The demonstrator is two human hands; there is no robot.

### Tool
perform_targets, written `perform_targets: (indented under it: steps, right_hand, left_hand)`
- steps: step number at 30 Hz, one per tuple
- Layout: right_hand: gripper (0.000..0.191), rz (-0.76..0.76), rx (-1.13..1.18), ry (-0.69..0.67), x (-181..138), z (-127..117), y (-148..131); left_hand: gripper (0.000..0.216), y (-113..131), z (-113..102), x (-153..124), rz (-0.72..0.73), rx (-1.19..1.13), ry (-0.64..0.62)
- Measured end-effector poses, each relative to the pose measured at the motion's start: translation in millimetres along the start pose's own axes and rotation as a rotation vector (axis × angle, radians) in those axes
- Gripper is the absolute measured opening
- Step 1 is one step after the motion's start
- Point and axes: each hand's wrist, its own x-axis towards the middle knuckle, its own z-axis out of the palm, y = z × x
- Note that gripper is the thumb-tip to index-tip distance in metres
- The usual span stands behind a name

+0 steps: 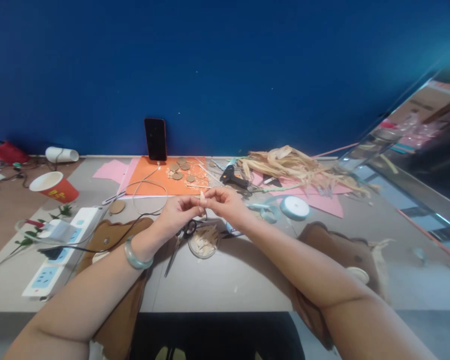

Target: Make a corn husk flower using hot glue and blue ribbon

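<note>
My left hand (pixel 182 214) and my right hand (pixel 227 204) meet above the middle of the table, fingertips pinched. Between them a small pale piece (pixel 202 196), which looks like a bit of dried husk, sticks up from the fingers. Just below is a round clear dish (pixel 204 256) with pale husk pieces (pixel 205 237) in it. Black-handled scissors (pixel 188 230) lie beside the dish, under my left hand. Beyond my right hand is a black glue gun (pixel 233 177), near a heap of dried corn husks (pixel 288 162).
A phone (pixel 156 140) leans on the blue wall behind orange paper (pixel 144 180) with cardboard discs (pixel 177 176). At left are a paper cup (pixel 54 187) and a power strip (pixel 62 255) with cables. A ribbon spool (pixel 295 207) lies right. Brown pieces (pixel 112 235) flank the table's front.
</note>
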Motion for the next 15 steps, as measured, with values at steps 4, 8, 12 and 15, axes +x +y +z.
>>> perform_targets:
  steps: [4, 8, 12, 15]
  right_hand:
    - [0.033, -0.016, 0.028, 0.038, 0.7, -1.4, 0.3]
    - [0.030, -0.035, 0.051, 0.091, 2.7, -3.6, 0.0]
    - [0.029, -0.030, 0.154, 0.145, 3.0, -4.9, -4.3]
    - [0.027, -0.031, 0.241, 0.170, 4.4, -7.8, -6.9]
  left_hand:
    - [0.019, -3.1, -0.7, 0.2, -0.025, 0.006, -0.038]
    - [0.021, 0.6, 1.0, -0.7, -0.043, -0.004, -0.045]
    - [0.022, 4.8, 2.8, -1.3, -0.052, 0.008, -0.023]
    - [0.024, 5.0, 3.3, -1.0, -0.052, 0.020, 0.004]
